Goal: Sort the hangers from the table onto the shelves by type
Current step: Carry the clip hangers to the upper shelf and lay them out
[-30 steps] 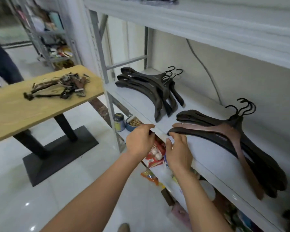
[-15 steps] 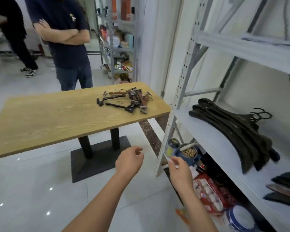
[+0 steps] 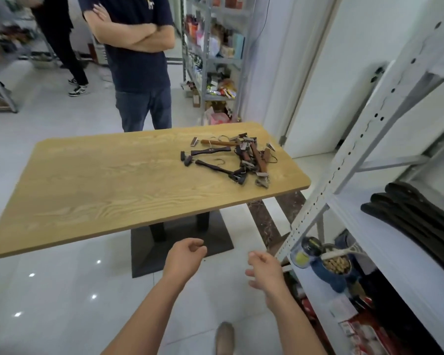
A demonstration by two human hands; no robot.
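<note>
A tangled pile of wooden clip hangers, dark and reddish-brown with metal clips, lies on the right end of the light wooden table. A stack of black coat hangers rests on the white shelf at the right. My left hand hovers below the table's near edge, fingers loosely curled, holding nothing. My right hand floats beside the shelf post, fingers relaxed and empty.
A person in a dark shirt stands behind the table with arms crossed. The perforated grey shelf post rises at right. Tins and a blue container of nuts sit on the lower shelf. The table's black base stands on the white tile floor.
I turned away from the shelf toward the table. Both hands left the shelf edge and now hang empty in front of me; the table pile has come closer and more central.
</note>
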